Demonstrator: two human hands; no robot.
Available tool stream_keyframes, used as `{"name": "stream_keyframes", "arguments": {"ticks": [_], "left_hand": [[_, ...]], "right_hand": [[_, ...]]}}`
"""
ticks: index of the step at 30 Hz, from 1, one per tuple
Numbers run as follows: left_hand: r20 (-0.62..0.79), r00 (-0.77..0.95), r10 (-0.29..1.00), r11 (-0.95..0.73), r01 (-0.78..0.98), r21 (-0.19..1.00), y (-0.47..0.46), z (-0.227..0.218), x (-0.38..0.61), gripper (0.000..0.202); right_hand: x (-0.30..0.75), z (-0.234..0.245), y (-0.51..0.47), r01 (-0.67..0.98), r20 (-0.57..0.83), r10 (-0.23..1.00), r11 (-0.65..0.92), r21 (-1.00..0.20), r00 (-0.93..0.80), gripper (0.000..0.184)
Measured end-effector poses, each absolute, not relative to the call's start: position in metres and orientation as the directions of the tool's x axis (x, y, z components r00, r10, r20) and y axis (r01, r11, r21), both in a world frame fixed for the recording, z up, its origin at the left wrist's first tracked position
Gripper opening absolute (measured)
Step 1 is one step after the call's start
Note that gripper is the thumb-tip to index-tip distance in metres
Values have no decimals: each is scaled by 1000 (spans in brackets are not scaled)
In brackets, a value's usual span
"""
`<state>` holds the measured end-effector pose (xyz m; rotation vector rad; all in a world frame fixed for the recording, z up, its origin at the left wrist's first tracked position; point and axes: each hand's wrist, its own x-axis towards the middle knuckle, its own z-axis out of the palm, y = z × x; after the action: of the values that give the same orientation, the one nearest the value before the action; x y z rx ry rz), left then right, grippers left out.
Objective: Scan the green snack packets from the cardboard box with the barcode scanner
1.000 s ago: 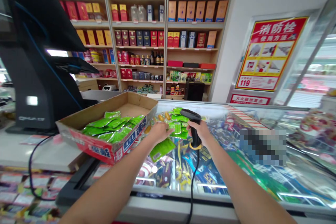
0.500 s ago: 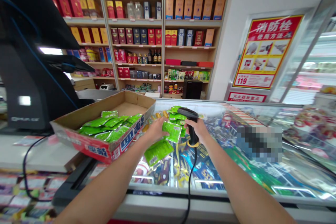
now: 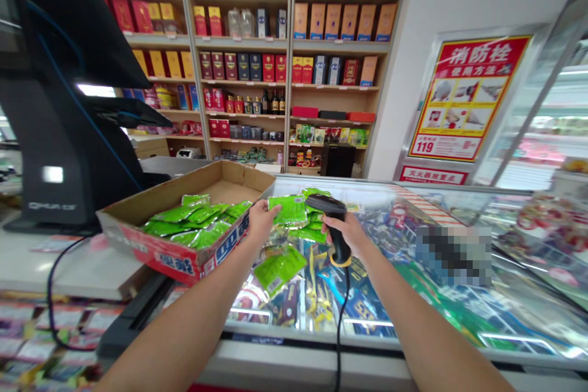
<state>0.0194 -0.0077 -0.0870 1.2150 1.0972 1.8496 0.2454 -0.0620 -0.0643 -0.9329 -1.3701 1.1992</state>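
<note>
— Shelves of boxed liquor (image 3: 243,67) fill the back wall, and a fire hydrant instruction poster (image 3: 468,98) hangs on the white pillar to the right. What's happening at the counter?

— From the head camera, a black point-of-sale terminal (image 3: 55,141) stands on the left. In front of the shelves, a glass-topped chest freezer (image 3: 321,343) runs across the view, with a cardboard box (image 3: 184,260) resting on its left end. Loose green packets (image 3: 184,229) lie in the box.

— And the hands?

— The left hand (image 3: 260,222) has its fingers spread, with the fingertips at the edge of a bright green vacuum packet (image 3: 288,209), apparently pinching it, just above the freezer glass. The right hand (image 3: 353,234) has its fingers wrapped closed around a black barcode scanner (image 3: 339,245), whose cord (image 3: 340,318) drops toward the counter.

— Where are the other packets?

— A second green packet (image 3: 279,268) lies on the glass below the hands, and a small heap (image 3: 307,234) sits just beyond it.

— Which step would you call this?

— Probably scanning packets one at a time. The held packet is beside the scanner's head, so the next move seems to call for turning its barcode toward the scanner, though no barcode is clearly visible.
</note>
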Motion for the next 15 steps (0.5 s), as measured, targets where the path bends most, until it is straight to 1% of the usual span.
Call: {"name": "stream_keyframes", "arguments": {"ticks": [5,15], "left_hand": [[406,-319,856,-462,-124,878,-10,-85,22,37],[419,-282,863,-464,-115,878,-12,-84,24,40]], "right_hand": [[245,-65,-61,-55,194,969,187,-981,-156,25],[245,-65,-62,-45,193,964,188,-981,-184,26]]}}
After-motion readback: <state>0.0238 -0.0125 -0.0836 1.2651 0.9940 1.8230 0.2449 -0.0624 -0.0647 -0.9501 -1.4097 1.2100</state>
